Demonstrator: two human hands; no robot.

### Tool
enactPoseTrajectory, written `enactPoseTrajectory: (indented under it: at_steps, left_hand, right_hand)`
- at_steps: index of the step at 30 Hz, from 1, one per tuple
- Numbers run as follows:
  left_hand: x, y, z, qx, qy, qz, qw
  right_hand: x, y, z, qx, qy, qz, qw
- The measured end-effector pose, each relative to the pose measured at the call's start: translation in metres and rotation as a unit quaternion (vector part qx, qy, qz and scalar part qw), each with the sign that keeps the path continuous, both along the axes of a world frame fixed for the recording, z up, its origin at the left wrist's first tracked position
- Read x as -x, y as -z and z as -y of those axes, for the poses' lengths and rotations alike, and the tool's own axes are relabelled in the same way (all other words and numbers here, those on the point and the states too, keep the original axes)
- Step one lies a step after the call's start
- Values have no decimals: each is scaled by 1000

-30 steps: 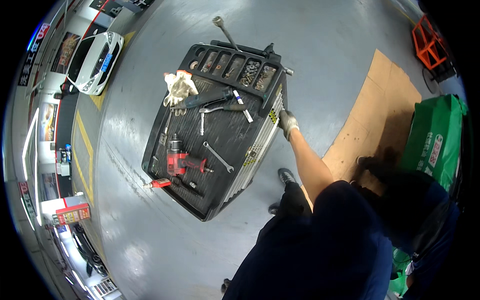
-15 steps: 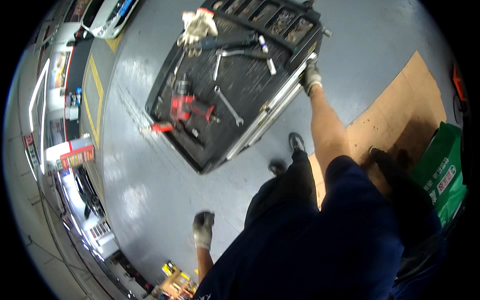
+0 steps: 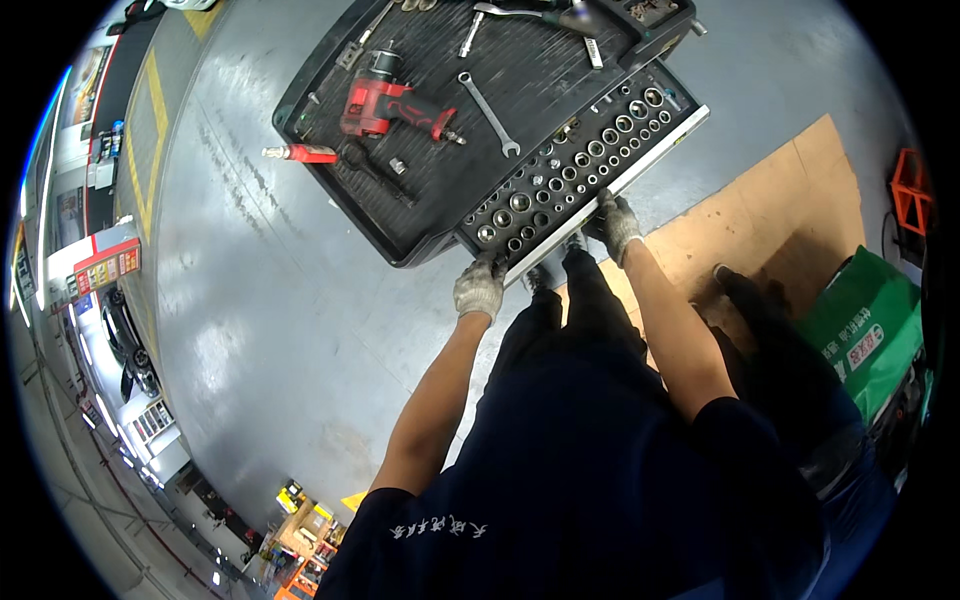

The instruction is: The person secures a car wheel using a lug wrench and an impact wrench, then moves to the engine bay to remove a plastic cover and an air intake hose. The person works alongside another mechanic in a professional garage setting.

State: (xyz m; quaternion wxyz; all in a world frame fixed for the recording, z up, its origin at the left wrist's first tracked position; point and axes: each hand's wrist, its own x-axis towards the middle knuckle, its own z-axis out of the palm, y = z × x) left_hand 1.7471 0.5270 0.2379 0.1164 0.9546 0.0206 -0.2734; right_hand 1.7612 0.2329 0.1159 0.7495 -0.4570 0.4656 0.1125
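Head view: both gloved hands on the open socket drawer [image 3: 657,160]

Drawer sticks out from under the tool cart [image 3: 432,178] top, front edge right at the hands. Left hand [image 3: 480,287]: fingers bent at the drawer's left end, fingertips partly hidden; can't tell if it grips or just rests. Right hand [image 3: 618,225]: fingers curled over the front edge, mostly closed, has hold of it. Rows of sockets [image 3: 596,148] lie just beyond and between the hands.

Cart top covers the back of the drawer. On it, beyond the left hand: combination wrench [image 3: 489,115], red impact wrench [image 3: 378,105], small loose socket [image 3: 398,166], red-handled tool [image 3: 302,153] at the far left rim. Ratchet [image 3: 520,13] and white marker [image 3: 594,53] farther out, ahead of the right hand.

Wearer's legs [image 3: 590,290] sit between the forearms, close under the drawer edge. Right of the right hand: cardboard [image 3: 795,185] on the floor, another person's dark-clad leg [image 3: 752,300] over it, then green cover [image 3: 872,335]. Orange frame [image 3: 910,192] well apart, far right.
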Motion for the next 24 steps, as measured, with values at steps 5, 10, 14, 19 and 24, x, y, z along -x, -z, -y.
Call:
enactPoseTrajectory:
  at_steps: [5,10,14,19,24]
  left_hand:
    - [-9,16,16,-41,141,-17,989]
    - [-9,51,18,-73,186,-11,980]
    - [-3,33,3,-35,214,85,972]
    - [15,-23,-24,81,157,25,984]
    - [13,-25,-52,70,139,-133,979]
  right_hand:
    - [27,17,9,38,-20,4,999]
    - [30,7,4,71,-7,-25,997]
    - [21,13,18,168,-76,-73,980]
    - [-32,-30,-10,97,-47,-85,991]
    - [-60,-78,14,103,-287,92,948]
